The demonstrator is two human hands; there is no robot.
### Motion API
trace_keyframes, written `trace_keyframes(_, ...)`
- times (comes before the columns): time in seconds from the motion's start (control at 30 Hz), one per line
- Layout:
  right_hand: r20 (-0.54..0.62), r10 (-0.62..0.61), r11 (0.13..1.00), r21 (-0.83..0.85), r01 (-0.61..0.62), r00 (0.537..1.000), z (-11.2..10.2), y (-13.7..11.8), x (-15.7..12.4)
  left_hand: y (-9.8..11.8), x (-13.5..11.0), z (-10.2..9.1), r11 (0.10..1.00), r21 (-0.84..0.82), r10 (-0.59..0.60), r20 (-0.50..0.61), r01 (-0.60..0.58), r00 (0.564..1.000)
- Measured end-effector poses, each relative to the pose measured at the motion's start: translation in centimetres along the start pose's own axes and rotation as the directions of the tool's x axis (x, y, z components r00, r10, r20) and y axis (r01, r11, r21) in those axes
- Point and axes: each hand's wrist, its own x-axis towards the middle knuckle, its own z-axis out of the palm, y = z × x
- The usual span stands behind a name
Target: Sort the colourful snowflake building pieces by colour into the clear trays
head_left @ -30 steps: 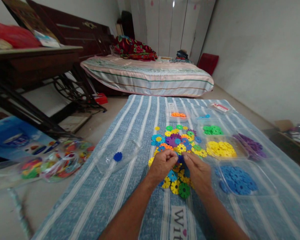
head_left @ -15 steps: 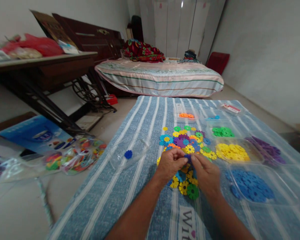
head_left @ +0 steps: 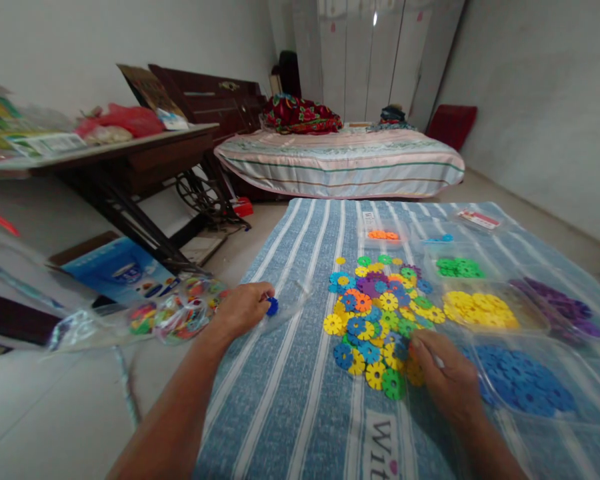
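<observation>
My left hand (head_left: 245,309) is at the left side of the table, fingers closed, over a clear plastic tray (head_left: 297,293). A dark blue notched disc (head_left: 273,306) shows right at its fingertips; whether the fingers grip this disc or another piece is hidden. My right hand (head_left: 445,370) is bent at the right edge of a mixed pile of notched plastic discs (head_left: 389,302), thumb and fingers drawn together. What lies between those fingers, if anything, is not clear. Yellow, green, blue, orange and purple discs overlap in the pile.
Clear trays on the right hold sorted discs: blue discs (head_left: 525,380), yellow discs (head_left: 480,310), purple discs (head_left: 555,303), green discs (head_left: 460,268) and orange discs (head_left: 383,235). Left of the cloth-covered table are a sewing machine table (head_left: 145,150) and bagged toys (head_left: 190,310). A bed (head_left: 340,160) stands beyond.
My hands were together over the pile on a dark blue disc. Now they are apart: the left has moved left to the clear tray, the right slightly right and down.
</observation>
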Motion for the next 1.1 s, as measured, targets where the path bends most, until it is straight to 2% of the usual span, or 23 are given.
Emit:
trace_keyframes(0.1, 0.007, -0.016, 1.0, 0.012, 0.016, 1.0, 0.1, 0.1, -0.1, -1.3, 0.6, 0.0, 0.997, 0.074, -0.014, 0.099, 0.007, 0.995)
trace_keyframes(0.27, -0.016, -0.056, 0.998, -0.023, 0.056, 0.998, -0.3, 0.1, 0.2, -1.1, 1.5, 0.8, 0.992, 0.121, 0.016, 0.209, -0.043, 0.978)
trace_keyframes(0.33, -0.016, -0.069, 0.997, -0.042, 0.068, 0.998, -0.5, 0.2, 0.2, -0.9, 1.7, 0.9, 0.981, 0.193, -0.001, 0.19, -0.036, 0.982)
trace_keyframes(0.43, -0.007, -0.109, 0.991, -0.074, 0.109, 0.994, -0.7, 0.4, 0.2, -0.4, 1.8, 0.9, 0.965, 0.262, -0.009, 0.022, 0.003, 1.0)
trace_keyframes(0.5, 0.0, -0.158, 0.983, -0.092, 0.158, 0.987, -0.7, 0.6, 0.0, 0.4, 1.4, 0.9, 0.976, 0.218, 0.03, -0.101, -0.008, 0.994)
trace_keyframes(0.57, 0.018, -0.196, 0.975, -0.106, 0.196, 0.981, -0.5, 0.7, -0.1, 1.7, 0.6, 1.1, 0.988, 0.123, 0.108, -0.16, -0.089, 0.981)
trace_keyframes(0.67, 0.063, -0.202, 0.966, -0.151, 0.21, 0.977, -0.1, 0.6, -0.4, 4.5, -1.0, 2.1, 0.963, -0.032, 0.262, -0.145, -0.269, 0.954)
trace_keyframes(0.77, 0.111, -0.184, 0.957, -0.209, 0.203, 0.977, 0.3, 0.6, -0.6, 7.4, -2.4, 4.1, 0.901, -0.151, 0.393, -0.107, -0.406, 0.913)
trace_keyframes(0.93, 0.164, -0.178, 0.946, -0.244, 0.215, 0.97, 0.5, 0.8, -0.8, 10.0, -3.1, 7.8, 0.854, -0.27, 0.431, -0.113, -0.445, 0.895)
trace_keyframes(1.1, 0.135, -0.143, 0.968, -0.189, 0.167, 0.98, 0.5, 1.0, -0.9, 10.3, -3.5, 9.1, 0.85, -0.338, 0.393, -0.107, -0.405, 0.914)
